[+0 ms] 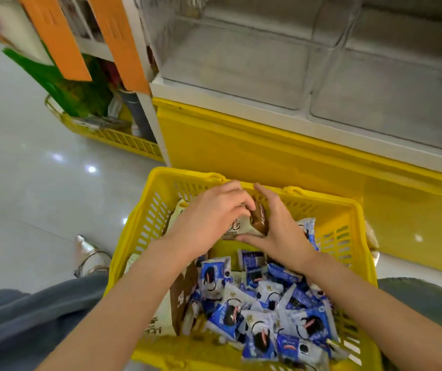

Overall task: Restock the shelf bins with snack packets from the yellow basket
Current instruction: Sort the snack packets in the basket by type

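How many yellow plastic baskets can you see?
2. One yellow slotted plastic basket sits nearest the camera, full of snack packets. The second yellow basket stands on the floor, left of the shelf, holding green packaging. More may be hidden.

Bright overhead light, glare spots on floor, blurred edges

A silver pointed shoe on glossy floor tiles, and beyond it a slotted crate holding green bags

I cannot read any print here: the brown-and-cream packet I hold bears large blurred characters, and the blue packets' lettering is too smeared.
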A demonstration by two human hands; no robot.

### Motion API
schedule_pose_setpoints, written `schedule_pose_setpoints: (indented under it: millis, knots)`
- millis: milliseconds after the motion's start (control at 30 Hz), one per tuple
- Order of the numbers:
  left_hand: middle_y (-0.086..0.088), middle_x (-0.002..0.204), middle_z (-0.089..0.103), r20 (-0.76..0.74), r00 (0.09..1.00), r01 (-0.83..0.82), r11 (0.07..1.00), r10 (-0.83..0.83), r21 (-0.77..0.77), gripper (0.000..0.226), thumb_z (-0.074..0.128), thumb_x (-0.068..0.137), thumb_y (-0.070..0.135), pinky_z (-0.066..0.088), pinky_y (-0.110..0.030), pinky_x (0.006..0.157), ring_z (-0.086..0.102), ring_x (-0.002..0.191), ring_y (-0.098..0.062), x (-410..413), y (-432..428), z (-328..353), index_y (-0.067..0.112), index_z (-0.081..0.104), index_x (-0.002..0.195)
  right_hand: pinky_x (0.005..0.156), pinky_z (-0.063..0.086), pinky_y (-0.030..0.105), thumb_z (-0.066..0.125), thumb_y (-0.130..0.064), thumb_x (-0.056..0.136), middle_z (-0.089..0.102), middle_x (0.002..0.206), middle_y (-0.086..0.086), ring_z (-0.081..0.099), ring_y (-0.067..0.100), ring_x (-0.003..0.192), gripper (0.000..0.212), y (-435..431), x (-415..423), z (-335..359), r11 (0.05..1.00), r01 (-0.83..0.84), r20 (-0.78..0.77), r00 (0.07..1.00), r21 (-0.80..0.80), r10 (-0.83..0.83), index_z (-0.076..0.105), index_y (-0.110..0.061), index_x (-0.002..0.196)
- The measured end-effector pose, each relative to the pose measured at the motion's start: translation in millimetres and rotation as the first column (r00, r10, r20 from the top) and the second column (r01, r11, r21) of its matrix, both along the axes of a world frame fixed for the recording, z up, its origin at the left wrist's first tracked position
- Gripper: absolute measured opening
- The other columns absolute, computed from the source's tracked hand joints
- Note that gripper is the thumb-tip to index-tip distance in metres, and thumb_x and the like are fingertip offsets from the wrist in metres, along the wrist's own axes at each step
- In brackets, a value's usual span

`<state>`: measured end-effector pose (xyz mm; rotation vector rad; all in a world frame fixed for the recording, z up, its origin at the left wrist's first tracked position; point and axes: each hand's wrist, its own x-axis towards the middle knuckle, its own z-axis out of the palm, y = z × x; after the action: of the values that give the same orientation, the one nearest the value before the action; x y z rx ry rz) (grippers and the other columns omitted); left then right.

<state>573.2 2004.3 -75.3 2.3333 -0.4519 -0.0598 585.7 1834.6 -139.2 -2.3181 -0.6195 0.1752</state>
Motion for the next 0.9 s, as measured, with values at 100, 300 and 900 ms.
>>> schedule_pose_setpoints:
  millis: [100, 300, 900]
  knots:
    - [0.008, 0.095, 0.055, 0.038, 0.998, -0.042, 0.997, 0.044, -0.062, 0.015, 0.056, 0.09, 0.023, 0.043, -0.026, 0.073, 0.052, 0.082, -0.005, -8, 21, 11, 0.018, 0.065, 0.101, 0.063, 0.041, 0.007, 0.069, -0.058, 0.068, 0.051, 0.085, -0.025, 0.055, -0.01, 0.078, 0.065, 16, -9, 11, 0.999, -0.009, -0.095, 0.995, 0.047, 0.013, 0.044, -0.022, 0.117]
    - [-0.004, 0.129, 0.047, -0.059, 0.763, -0.639, 0.765, 0.643, 0.073, 0.035, 0.041, 0.097, 0.025, 0.03, -0.029, 0.093, 0.046, 0.119, -0.019, -36, 110, -37, 0.016, 0.046, 0.131, 0.065, 0.047, 0.007, 0.072, -0.044, 0.075, 0.059, 0.095, -0.021, 0.059, -0.009, 0.081, 0.052, 48, -7, 3, 0.961, 0.251, -0.362, 0.912, 0.114, -0.195, 0.038, -0.027, 0.112]
    - [0.003, 0.085, 0.061, -0.405, 0.686, -0.664, 0.748, 0.605, -0.007, 0.03, 0.028, 0.096, 0.046, 0.051, -0.032, 0.064, 0.062, 0.079, -0.015, -84, 129, -104, 0.022, 0.042, 0.108, 0.106, 0.039, 0.038, 0.049, -0.046, 0.091, 0.039, 0.144, 0.01, 0.041, 0.021, 0.131, 0.067, 109, 1, -74, 0.955, 0.104, -0.396, 0.893, -0.277, -0.213, 0.031, -0.007, 0.142]
